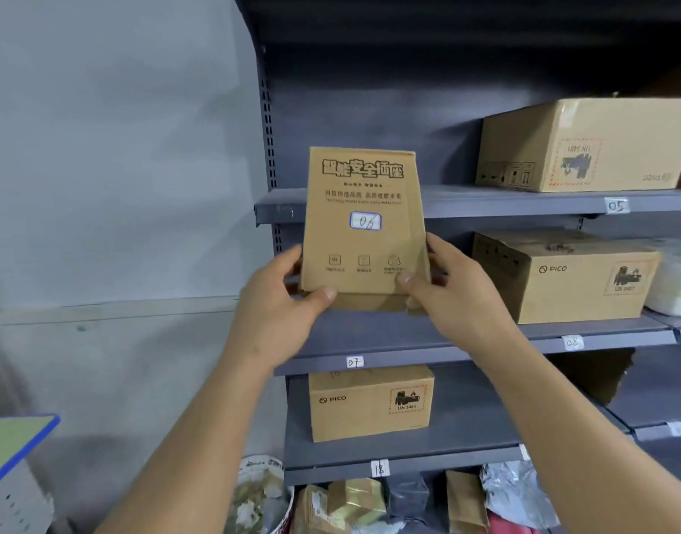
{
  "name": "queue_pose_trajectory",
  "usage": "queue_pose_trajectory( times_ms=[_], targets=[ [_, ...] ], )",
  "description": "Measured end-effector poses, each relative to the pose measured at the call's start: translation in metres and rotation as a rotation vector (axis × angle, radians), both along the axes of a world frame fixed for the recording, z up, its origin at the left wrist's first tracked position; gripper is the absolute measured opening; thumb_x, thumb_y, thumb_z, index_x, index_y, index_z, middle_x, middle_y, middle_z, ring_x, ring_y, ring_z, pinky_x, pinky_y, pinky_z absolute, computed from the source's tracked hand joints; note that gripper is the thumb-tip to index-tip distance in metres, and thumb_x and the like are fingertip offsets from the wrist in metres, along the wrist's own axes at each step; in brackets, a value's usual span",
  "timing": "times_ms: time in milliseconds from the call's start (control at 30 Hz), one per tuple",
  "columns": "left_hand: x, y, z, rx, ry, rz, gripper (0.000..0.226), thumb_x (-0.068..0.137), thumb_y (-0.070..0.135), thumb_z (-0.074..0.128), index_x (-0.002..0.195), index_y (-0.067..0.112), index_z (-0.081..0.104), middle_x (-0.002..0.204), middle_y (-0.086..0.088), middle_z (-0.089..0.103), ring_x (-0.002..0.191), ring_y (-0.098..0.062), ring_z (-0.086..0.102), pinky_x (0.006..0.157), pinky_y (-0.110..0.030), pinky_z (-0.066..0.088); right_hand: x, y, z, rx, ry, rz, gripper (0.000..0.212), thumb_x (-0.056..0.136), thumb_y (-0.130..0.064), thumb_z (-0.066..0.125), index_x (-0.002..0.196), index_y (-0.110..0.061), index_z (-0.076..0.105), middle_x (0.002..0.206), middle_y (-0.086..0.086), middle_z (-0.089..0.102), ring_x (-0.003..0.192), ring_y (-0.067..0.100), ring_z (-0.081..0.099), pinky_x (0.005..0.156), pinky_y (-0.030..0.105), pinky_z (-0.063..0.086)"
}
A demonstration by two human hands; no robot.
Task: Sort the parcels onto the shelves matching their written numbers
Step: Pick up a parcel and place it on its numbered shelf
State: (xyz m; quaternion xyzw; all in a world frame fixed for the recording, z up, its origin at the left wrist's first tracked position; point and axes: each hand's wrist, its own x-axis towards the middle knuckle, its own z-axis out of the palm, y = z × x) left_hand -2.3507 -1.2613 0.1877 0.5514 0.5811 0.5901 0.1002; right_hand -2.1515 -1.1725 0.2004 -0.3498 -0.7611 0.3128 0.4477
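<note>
A flat brown cardboard parcel (364, 240) is held upright in the air in front of the grey metal shelving (485, 204), with its printed face towards the camera. A white sticker (365, 221) in the middle of that face reads 06. The left hand (281, 306) grips the lower left corner and the right hand (452, 291) the lower right corner. On each hand the thumb lies across the front and the other fingers (289, 260) curl round behind the side edge, so both hands are closed on the box. The parcel rests on no shelf. In this view its upper part overlaps the front lip of the upper shelf.

That lip carries a tag marked 05 (616, 205) off to the right, under a large carton (585, 144). The next lip down bears a tag marked 07 (354, 362) just below the hands, and farther right a tag marked 08 (573, 343) beneath a PICO carton (562, 279). A soft white package (674, 279) lies just beside that carton at the frame's edge.

Lower still, a smaller PICO carton (369, 404) stands on the shelf whose lip shows a tag marked 18 (379, 468). Under that lip sits a heap of mixed parcels (369, 502) — small boxes, grey and silver bags (and something pink at the bottom edge). At lower left is the corner of a green-topped counter (19, 441) with a blue rim.
</note>
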Motion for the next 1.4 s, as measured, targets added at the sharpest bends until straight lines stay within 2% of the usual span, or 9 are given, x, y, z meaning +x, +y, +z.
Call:
queue_pose_trajectory(
  times_ms=[167,333,433,567,667,767,900,1100,1400],
  targets=[
    [-0.032,0.019,0.042,0.065,0.038,0.066,0.047,0.083,0.014,0.075,0.093,0.058,0.062,0.102,0.023,0.072,0.092,-0.014,0.072,0.093,-0.042,0.055,-0.044,0.034,0.040,0.075,-0.055,0.001,0.026,0.098,-0.031,0.059,0.123,-0.038,0.055,0.102,-0.022,0.064,0.084,-0.002,0.063,0.067,0.020,0.049],
    [-0.069,0.051,0.066,0.069,0.049,0.138,0.030,0.086,0.021,0.074,0.095,0.048,0.062,0.101,0.015,0.073,0.088,-0.018,0.073,0.093,-0.042,0.055,-0.087,0.076,0.068,0.174,-0.135,-0.008,0.021,0.099,-0.039,0.054,0.117,-0.028,0.060,0.105,-0.013,0.067,0.083,0.003,0.062,0.061,0.023,0.044],
    [-0.089,0.072,0.073,0.047,0.065,0.190,0.023,0.089,0.027,0.073,0.095,0.047,0.062,0.096,0.013,0.073,0.089,-0.014,0.072,0.094,-0.040,0.054,-0.107,0.099,0.078,0.184,-0.159,-0.020,0.030,0.098,-0.044,0.053,0.109,-0.018,0.062,0.100,-0.005,0.069,0.088,0.016,0.061,0.070,0.034,0.049],
    [-0.110,0.097,0.080,0.015,0.095,0.250,0.014,0.090,0.038,0.070,0.103,0.042,0.067,0.092,0.011,0.075,0.090,-0.013,0.071,0.090,-0.038,0.055,-0.125,0.123,0.085,0.194,-0.164,-0.010,0.030,0.100,-0.046,0.049,0.086,-0.021,0.059,0.071,-0.009,0.057,0.064,0.013,0.051,0.054,0.027,0.038],
    [-0.119,0.112,0.085,0.019,0.101,0.311,0.003,0.089,0.046,0.068,0.090,0.044,0.066,0.088,0.011,0.075,0.091,-0.012,0.070,0.085,-0.032,0.054,-0.134,0.140,0.090,0.202,-0.205,-0.036,0.047,0.099,-0.053,0.046,0.088,-0.009,0.057,0.073,-0.001,0.054,0.064,0.017,0.047,0.056,0.031,0.037],
    [-0.128,0.127,0.089,0.001,0.114,0.373,0.027,0.089,0.051,0.066,0.104,0.030,0.073,0.092,0.007,0.074,0.092,-0.014,0.068,0.082,-0.030,0.053,-0.140,0.155,0.096,0.191,-0.284,-0.009,0.048,0.099,-0.056,0.046,0.082,-0.012,0.054,0.073,-0.001,0.051,0.066,0.016,0.047,0.056,0.030,0.035],
    [-0.144,0.147,0.095,-0.053,0.164,0.410,0.034,0.088,0.054,0.065,0.106,0.026,0.075,0.086,0.009,0.069,0.090,-0.015,0.066,0.071,-0.023,0.048,-0.151,0.174,0.106,0.206,-0.389,0.023,0.040,0.100,-0.053,0.048,0.074,-0.023,0.052,0.074,-0.004,0.053,0.070,0.011,0.049,0.057,0.029,0.034],
    [-0.170,0.178,0.105,-0.148,0.170,0.408,0.045,0.087,0.054,0.067,0.113,0.018,0.073,0.097,0.000,0.073,0.097,-0.019,0.065,0.078,-0.026,0.045,-0.177,0.210,0.116,0.209,-0.490,0.028,0.037,0.099,-0.054,0.050,0.086,-0.023,0.065,0.079,-0.001,0.059,0.075,0.016,0.054,0.059,0.029,0.038],
    [-0.197,0.211,0.107,-0.199,0.169,0.429,0.054,0.085,0.053,0.070,0.079,0.000,0.073,0.078,-0.015,0.072,0.083,-0.030,0.067,0.077,-0.039,0.054,-0.207,0.248,0.123,0.188,-0.588,-0.002,0.043,0.097,-0.056,0.052,0.094,-0.014,0.060,0.079,-0.001,0.056,0.073,0.014,0.053,0.059,0.030,0.036]
  ],
)
